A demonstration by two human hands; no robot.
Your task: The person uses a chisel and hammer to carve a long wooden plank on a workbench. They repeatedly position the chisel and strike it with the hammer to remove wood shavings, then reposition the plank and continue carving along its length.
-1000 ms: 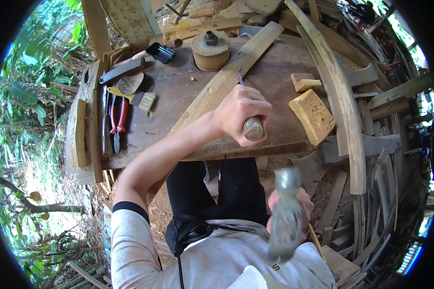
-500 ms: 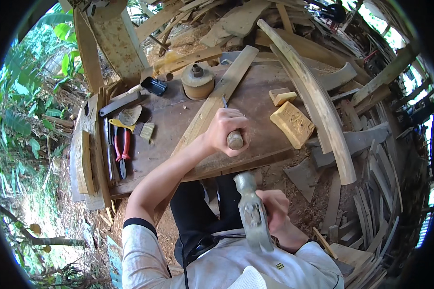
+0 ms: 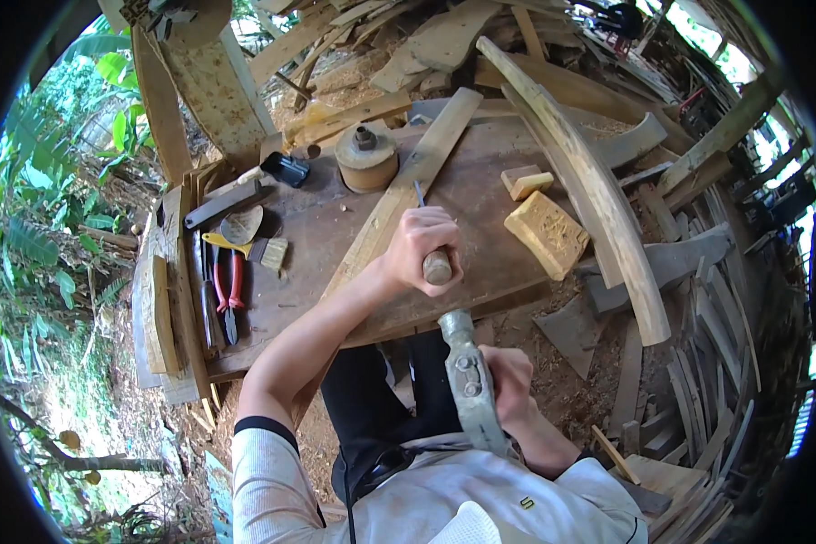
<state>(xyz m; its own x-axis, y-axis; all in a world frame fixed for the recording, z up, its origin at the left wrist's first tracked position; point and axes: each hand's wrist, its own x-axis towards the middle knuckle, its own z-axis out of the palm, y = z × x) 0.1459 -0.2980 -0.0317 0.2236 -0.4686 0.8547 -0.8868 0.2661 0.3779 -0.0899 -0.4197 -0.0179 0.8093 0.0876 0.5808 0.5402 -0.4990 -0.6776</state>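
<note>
Left hand (image 3: 423,245): closed in a fist around the chisel (image 3: 437,267). The round end of the wooden handle projects from the fist and faces the camera. The metal shank extends from the far side of the fist, with its visible end at the right edge of the board (image 3: 440,136). Contact between shank and board cannot be confirmed from this view.

Right hand (image 3: 511,385): closed around the hammer (image 3: 469,376). The fingers wrap the handle, which is largely hidden. The metal head is positioned in front of the torso, with its round face directed toward the chisel's handle end; the two are near each other but apart.

The board lies diagonally across the bench (image 3: 308,236), its far end to the right of a drum-shaped block (image 3: 367,168) topped by a metal fitting. The left forearm crosses above the near part of the board.

Left side of bench: red-handled pliers (image 3: 235,295), a brush (image 3: 256,249) with yellow handle, and a black tray (image 3: 286,170) farther back.

Right side of bench: a yellowish block (image 3: 547,234), with two small blocks (image 3: 528,183) just beyond it. A curved pole (image 3: 589,172) runs along the bench's right side
</note>
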